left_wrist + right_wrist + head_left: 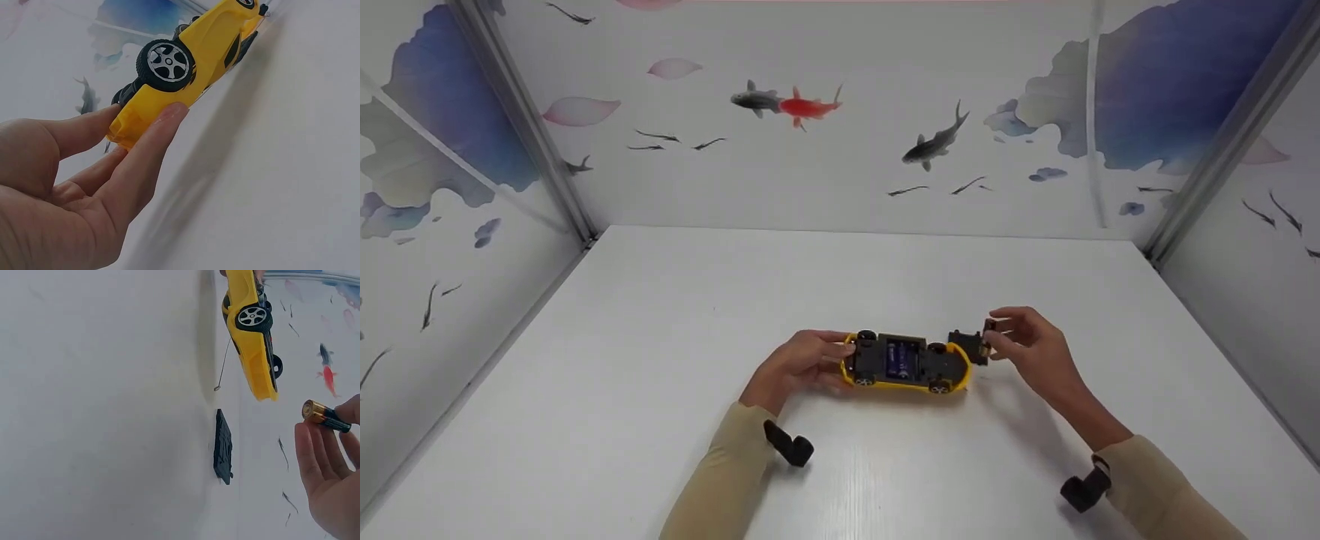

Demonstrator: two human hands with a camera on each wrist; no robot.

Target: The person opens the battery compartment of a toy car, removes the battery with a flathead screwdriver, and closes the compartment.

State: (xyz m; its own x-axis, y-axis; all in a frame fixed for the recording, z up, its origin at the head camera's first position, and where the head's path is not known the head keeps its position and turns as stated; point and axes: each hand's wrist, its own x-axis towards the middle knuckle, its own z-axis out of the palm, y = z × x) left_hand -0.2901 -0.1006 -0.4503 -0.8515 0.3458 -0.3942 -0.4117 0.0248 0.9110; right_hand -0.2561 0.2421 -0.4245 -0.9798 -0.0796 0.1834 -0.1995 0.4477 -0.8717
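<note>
Left hand point(802, 364) grips the upturned toy car point(906, 363); right hand point(1031, 346) pinches a battery point(325, 415) at 3 o'clock — a loose pinch could drop it.

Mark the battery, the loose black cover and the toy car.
battery point(325, 415), right wrist view, mid-body.
black cover point(223, 445), right wrist view, middle of panel.
toy car point(906, 361), head view, upturned underside.

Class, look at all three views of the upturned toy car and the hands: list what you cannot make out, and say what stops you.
- Battery: right wrist view shows one end; the right hand covers the rest. In the head view it is too small.
- Battery compartment of the yellow toy car: contents too small, head view.
- Left hand: cut off by the left wrist view's edge.
- Black cover: seen edge-on, right wrist view.
</note>
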